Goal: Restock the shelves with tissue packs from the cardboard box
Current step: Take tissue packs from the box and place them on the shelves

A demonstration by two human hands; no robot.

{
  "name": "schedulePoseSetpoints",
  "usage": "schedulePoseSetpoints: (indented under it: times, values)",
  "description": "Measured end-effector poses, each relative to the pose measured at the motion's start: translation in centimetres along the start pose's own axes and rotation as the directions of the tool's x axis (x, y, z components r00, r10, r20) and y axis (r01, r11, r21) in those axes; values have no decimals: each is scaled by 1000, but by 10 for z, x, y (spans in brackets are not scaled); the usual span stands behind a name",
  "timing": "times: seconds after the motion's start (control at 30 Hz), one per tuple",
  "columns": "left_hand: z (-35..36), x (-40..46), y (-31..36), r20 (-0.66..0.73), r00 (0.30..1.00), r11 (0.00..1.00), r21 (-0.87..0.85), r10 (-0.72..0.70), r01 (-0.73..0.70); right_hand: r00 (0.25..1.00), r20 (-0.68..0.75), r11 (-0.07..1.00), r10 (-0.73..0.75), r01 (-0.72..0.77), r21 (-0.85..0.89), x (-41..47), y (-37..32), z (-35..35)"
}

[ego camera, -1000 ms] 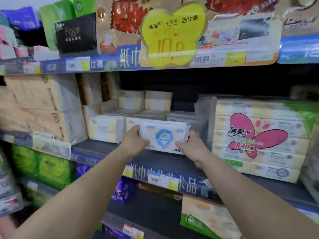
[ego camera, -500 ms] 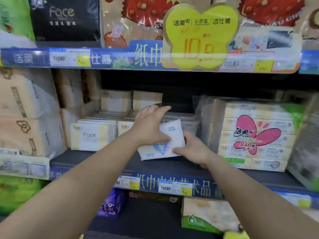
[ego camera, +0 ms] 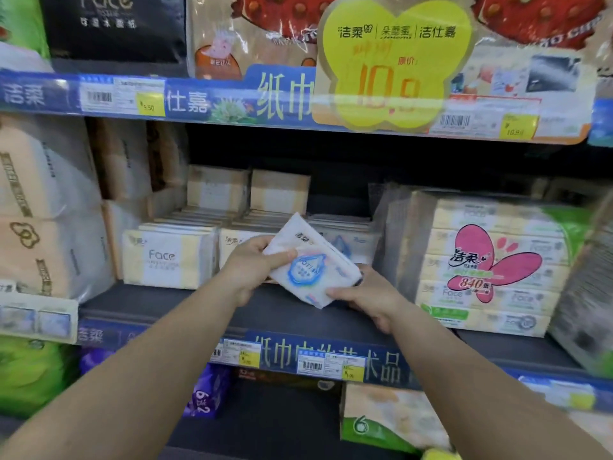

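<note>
Pack: a soft, glossy white tissue pack [ego camera: 310,267] with a blue droplet badge — tilted, above the dark shelf [ego camera: 185,303] front.
Left hand [ego camera: 250,265]: thumb and fingers clamped its upper-left edge.
Right hand [ego camera: 366,293]: gripped its lower-right corner.
Neighbours: boxy cream Face packs [ego camera: 167,258] behind — film-wrapped.

I see the tissue pack [ego camera: 311,263] tilted between both hands, left hand [ego camera: 247,265] at its left edge, right hand [ego camera: 368,293] under its lower right corner, above the front of the middle shelf [ego camera: 159,302]. Behind it stand rows of packs [ego camera: 169,257]; a bundled multipack [ego camera: 487,263] sits to the right.
</note>
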State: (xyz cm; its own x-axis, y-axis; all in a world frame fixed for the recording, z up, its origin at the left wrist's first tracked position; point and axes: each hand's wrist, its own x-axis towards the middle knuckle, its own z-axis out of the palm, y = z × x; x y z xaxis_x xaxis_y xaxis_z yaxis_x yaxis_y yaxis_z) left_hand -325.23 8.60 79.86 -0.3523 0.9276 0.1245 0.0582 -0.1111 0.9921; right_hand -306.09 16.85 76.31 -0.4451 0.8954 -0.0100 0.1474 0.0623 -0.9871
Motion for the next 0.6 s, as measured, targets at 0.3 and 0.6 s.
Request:
schedulePoseSetpoints:
  times: [0.3, 0.6]
  values:
    - [-10, 9, -37, -74, 997, 934, 354, -9, 34, 963, -257, 996, -84, 87, 0, 18, 6, -2]
    - [37, 35, -41, -111, 992, 868, 496, 61, 2, 946, -322, 997, -36, 11, -79, 22, 9, -15]
